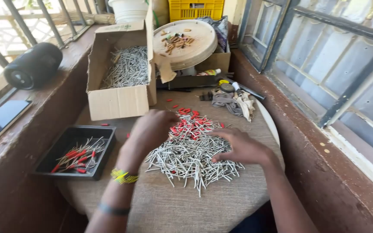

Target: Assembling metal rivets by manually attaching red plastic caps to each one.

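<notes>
The pile of thin grey sticks (191, 157) lies in the middle of the cloth-covered round table (165, 207), and both hands are on it; the left hand (152, 129) rests at the pile's upper left edge, knuckles up and fingers curled under so that I cannot tell what, if anything, they pinch; the right hand (240, 146) lies on the pile's right side, palm down, fingers loosely spread over the sticks, thumb tucked toward the heap. At the far edge of the pile sits a scatter of small red caps (191, 121), touching the sticks; to my eye the sorting goes best if each hand draws off only a few sticks at a time and keeps the red pieces from sinking into the grey. Left of the pile, at the table's edge, a shallow black tray (50, 166) holds a small bundle of sticks already tipped in red. Beyond the pile and to the left, an open cardboard box (117, 101) is filled with more bare grey sticks. Farther back still, right of the box, a round pale board (199, 47) carries a few brown bits; behind it stands a yellow crate (197, 9).
</notes>
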